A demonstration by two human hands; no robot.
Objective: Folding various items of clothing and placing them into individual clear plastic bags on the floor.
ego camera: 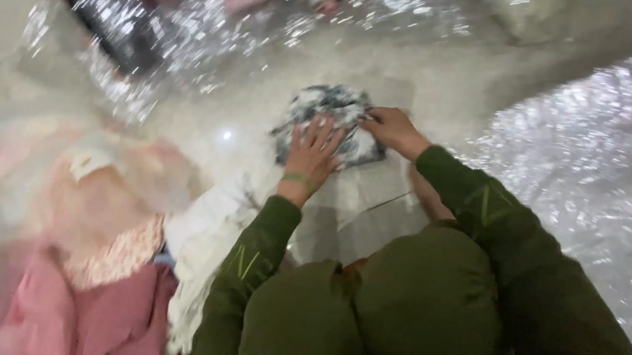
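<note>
I watched both hands working a small folded garment (331, 120), a grey, white and dark patterned piece lying on the pale glossy floor (436, 80) just in front of the knees. The left hand (312, 154) lay flat on it, fingers spread and open, pressing the cloth down. The right hand (393, 130) rested at the garment's right edge with the fingers curled; I judged it was pinching or tucking that edge, though motion blur kept me from telling whether cloth was actually caught between the fingers.

To my eye the step in hand was smoothing and squaring the fold. The next move would call for keeping the flat palm as an anchor while the edge was drawn in evenly, so the layers did not slide on the slick floor.

Just beside the left sleeve lay a white garment (207, 244), and further left a heap of pink and peach clothes (89, 255), close enough that a loose corner might drag across the folded piece. Clear crinkled plastic wrapping (600, 153) spread over the floor to the right, and more plastic-wrapped goods (161, 12) sat beyond, well apart from the hands. The green-clad knees (411, 313) crowded the near side, leaving little room to pull the bundle back.
</note>
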